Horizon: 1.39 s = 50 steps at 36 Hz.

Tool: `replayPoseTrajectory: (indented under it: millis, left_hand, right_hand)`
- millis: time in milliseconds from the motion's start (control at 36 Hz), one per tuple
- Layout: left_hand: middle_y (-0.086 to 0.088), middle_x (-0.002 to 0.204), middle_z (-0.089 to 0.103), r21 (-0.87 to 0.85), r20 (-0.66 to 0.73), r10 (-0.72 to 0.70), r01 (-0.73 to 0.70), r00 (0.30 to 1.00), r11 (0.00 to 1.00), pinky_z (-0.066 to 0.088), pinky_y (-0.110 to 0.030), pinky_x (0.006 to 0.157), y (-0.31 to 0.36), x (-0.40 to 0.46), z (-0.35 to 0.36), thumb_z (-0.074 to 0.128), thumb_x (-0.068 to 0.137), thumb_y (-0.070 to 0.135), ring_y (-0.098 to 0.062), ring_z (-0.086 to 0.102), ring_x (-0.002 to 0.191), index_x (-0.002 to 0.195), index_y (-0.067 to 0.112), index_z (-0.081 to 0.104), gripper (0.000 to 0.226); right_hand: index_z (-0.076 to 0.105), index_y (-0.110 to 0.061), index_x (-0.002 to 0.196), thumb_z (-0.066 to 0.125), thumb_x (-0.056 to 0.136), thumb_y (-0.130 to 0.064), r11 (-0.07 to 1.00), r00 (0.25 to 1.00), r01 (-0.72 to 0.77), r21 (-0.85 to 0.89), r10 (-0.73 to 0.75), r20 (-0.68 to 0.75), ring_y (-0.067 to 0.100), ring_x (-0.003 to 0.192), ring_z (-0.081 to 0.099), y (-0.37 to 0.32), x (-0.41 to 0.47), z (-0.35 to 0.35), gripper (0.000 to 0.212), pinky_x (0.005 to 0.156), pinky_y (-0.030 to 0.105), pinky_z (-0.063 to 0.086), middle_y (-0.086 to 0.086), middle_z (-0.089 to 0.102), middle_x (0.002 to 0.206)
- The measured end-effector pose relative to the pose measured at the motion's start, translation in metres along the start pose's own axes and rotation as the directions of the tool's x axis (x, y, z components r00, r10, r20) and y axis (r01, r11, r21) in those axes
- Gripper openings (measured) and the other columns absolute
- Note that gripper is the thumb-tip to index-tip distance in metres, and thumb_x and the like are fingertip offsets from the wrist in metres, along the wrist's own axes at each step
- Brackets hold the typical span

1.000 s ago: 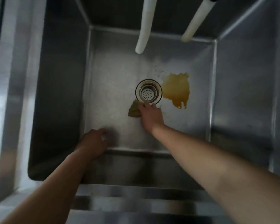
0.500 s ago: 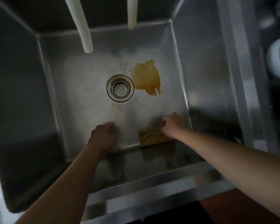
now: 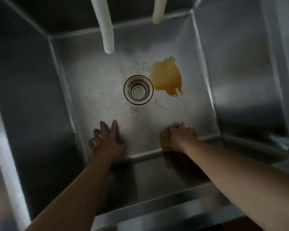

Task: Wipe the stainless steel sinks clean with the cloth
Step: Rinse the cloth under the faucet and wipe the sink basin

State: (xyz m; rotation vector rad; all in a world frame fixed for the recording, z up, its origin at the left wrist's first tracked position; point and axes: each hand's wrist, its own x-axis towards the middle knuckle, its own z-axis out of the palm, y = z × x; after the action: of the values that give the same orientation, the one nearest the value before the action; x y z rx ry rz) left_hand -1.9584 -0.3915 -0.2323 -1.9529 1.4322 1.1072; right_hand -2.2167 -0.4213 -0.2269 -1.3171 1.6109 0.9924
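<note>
Two white hoses (image 3: 107, 29) hang over the deep stainless steel sink (image 3: 240, 72). An amber puddle (image 3: 167, 77) lies just right of the round perforated drain (image 3: 138, 90). The right hand (image 3: 182, 137) clutches the yellow-brown cloth (image 3: 164, 140) at the near floor edge. The left hand (image 3: 107, 140), fingers spread, rests flat on bare floor.
</note>
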Motion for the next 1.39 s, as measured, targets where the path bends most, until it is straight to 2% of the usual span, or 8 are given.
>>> replayPoseTrajectory:
  millis: [222, 528, 750, 833, 889, 1000, 1167, 1389]
  left_hand:
    - [-0.002, 0.155, -0.042, -0.053, 0.012, 0.011, -0.011, 1.000, 0.999, 0.011, -0.064, 0.116, -0.002, 0.006, 0.014, 0.065, 0.087, 0.043, -0.038, -0.028, 0.146, 0.148, 0.047, -0.027, 0.110]
    - [0.003, 0.155, -0.042, -0.103, 0.042, 0.023, -0.019, 0.999, 0.995, 0.006, -0.062, 0.118, -0.007, 0.009, 0.014, 0.062, 0.087, 0.040, -0.034, -0.031, 0.146, 0.146, 0.052, -0.025, 0.105]
    - [0.002, 0.159, -0.035, -0.118, 0.020, 0.018, -0.015, 1.000, 0.993, 0.005, -0.058, 0.119, -0.005, 0.006, 0.008, 0.058, 0.090, 0.040, -0.034, -0.026, 0.148, 0.150, 0.050, -0.017, 0.097]
    - [0.001, 0.163, -0.028, -0.106, -0.019, 0.011, -0.013, 1.000, 0.994, 0.007, -0.057, 0.119, -0.005, 0.006, 0.008, 0.056, 0.091, 0.040, -0.034, -0.019, 0.150, 0.152, 0.049, -0.010, 0.091]
    - [0.002, 0.163, -0.026, -0.115, -0.027, 0.010, -0.013, 1.000, 0.993, 0.004, -0.056, 0.119, -0.006, 0.006, 0.009, 0.054, 0.091, 0.039, -0.034, -0.018, 0.150, 0.152, 0.050, -0.009, 0.089]
    - [0.003, 0.163, -0.027, -0.127, -0.039, 0.023, -0.028, 0.999, 0.992, 0.000, -0.055, 0.121, -0.008, 0.007, 0.010, 0.051, 0.094, 0.037, -0.032, -0.019, 0.150, 0.152, 0.051, -0.009, 0.085]
    - [0.002, 0.165, -0.019, -0.077, -0.118, 0.032, -0.041, 0.993, 0.996, -0.007, -0.054, 0.120, -0.008, 0.002, 0.007, 0.051, 0.093, 0.036, -0.036, -0.018, 0.149, 0.154, 0.049, 0.001, 0.080]
    - [-0.001, 0.166, -0.014, -0.112, -0.137, 0.003, -0.018, 0.991, 0.993, -0.005, -0.051, 0.121, -0.006, 0.001, 0.003, 0.046, 0.096, 0.031, -0.033, -0.016, 0.151, 0.156, 0.045, 0.008, 0.072]
  right_hand:
    - [0.053, -0.023, 0.125, 0.046, 0.098, -0.026, 0.968, 0.950, -0.057, 0.245, 0.128, -0.286, 0.035, 0.112, 0.044, -0.008, 0.011, 0.000, 0.028, 0.097, 0.044, 0.040, 0.012, 0.041, 0.134]
    - [0.069, -0.013, 0.113, 0.052, 0.093, 0.001, 0.926, 0.791, 0.338, 0.166, -0.184, -0.584, 0.036, 0.115, 0.046, -0.079, 0.035, -0.075, 0.029, 0.097, 0.041, 0.046, 0.012, 0.039, 0.132]
    - [0.066, -0.011, 0.110, 0.058, 0.090, -0.011, 0.906, 0.794, 0.379, 0.190, -0.212, -0.570, 0.033, 0.101, 0.054, -0.066, 0.024, -0.067, 0.021, 0.090, 0.038, 0.051, 0.012, 0.041, 0.120]
    - [0.070, -0.015, 0.105, 0.069, 0.089, -0.028, 0.878, 0.822, 0.457, 0.145, -0.354, -0.446, 0.027, 0.088, 0.056, -0.055, 0.002, -0.040, 0.021, 0.086, 0.030, 0.047, 0.004, 0.037, 0.110]
    - [0.069, -0.020, 0.116, 0.073, 0.086, -0.038, 0.818, 0.814, 0.555, 0.150, -0.498, -0.298, 0.026, 0.102, 0.054, -0.048, -0.012, -0.018, 0.035, 0.094, 0.025, 0.042, 0.003, 0.036, 0.120]
    - [0.057, -0.028, 0.130, 0.061, 0.092, -0.032, 0.690, 0.695, 0.664, -0.289, -0.712, -0.103, 0.040, 0.136, 0.030, -0.039, -0.014, 0.014, 0.038, 0.115, 0.048, 0.032, 0.014, 0.024, 0.151]
    - [0.049, -0.035, 0.135, 0.057, 0.094, -0.026, 0.461, 0.616, 0.636, -0.619, -0.786, 0.048, 0.043, 0.133, 0.035, -0.054, 0.004, 0.010, 0.043, 0.110, 0.056, 0.032, 0.008, 0.033, 0.146]
    - [0.041, -0.030, 0.143, 0.049, 0.096, -0.013, 0.759, 0.708, 0.530, -0.378, -0.641, -0.297, 0.043, 0.123, 0.042, -0.096, 0.023, -0.013, 0.050, 0.093, 0.049, 0.045, 0.008, 0.039, 0.149]
